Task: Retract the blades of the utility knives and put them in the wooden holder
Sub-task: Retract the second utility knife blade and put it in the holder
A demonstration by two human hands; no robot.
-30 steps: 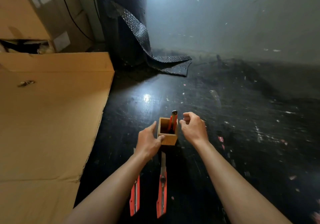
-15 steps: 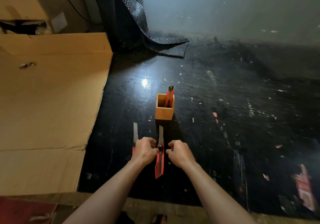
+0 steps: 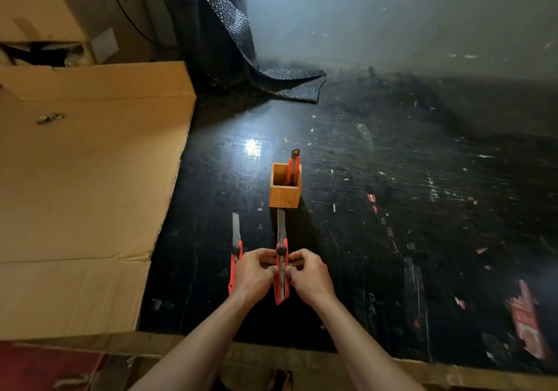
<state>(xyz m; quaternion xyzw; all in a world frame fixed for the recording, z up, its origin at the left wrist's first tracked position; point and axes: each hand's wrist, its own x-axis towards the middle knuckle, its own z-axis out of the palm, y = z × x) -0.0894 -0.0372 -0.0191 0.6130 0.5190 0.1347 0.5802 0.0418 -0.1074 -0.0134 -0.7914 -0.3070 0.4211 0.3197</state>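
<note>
A small wooden holder [image 3: 284, 198] stands on the black table, with one red utility knife [image 3: 293, 164] upright inside it. Just in front of it lies a second red utility knife [image 3: 281, 288], blade extended toward the holder. My left hand [image 3: 253, 273] and my right hand [image 3: 308, 274] pinch its handle from either side, below the black locking knob. A third red utility knife [image 3: 235, 248] lies parallel to the left, blade out, partly hidden by my left hand.
A large flattened cardboard sheet [image 3: 81, 185] covers the table's left side. Black bubble wrap [image 3: 241, 58] hangs at the back. A red wrapper [image 3: 527, 321] and small scraps lie at the right. The table's wooden front edge [image 3: 302, 357] runs near me.
My hands came back from the holder to the middle knife and closed on its handle. The view tilted down, so the holder appears farther away.
</note>
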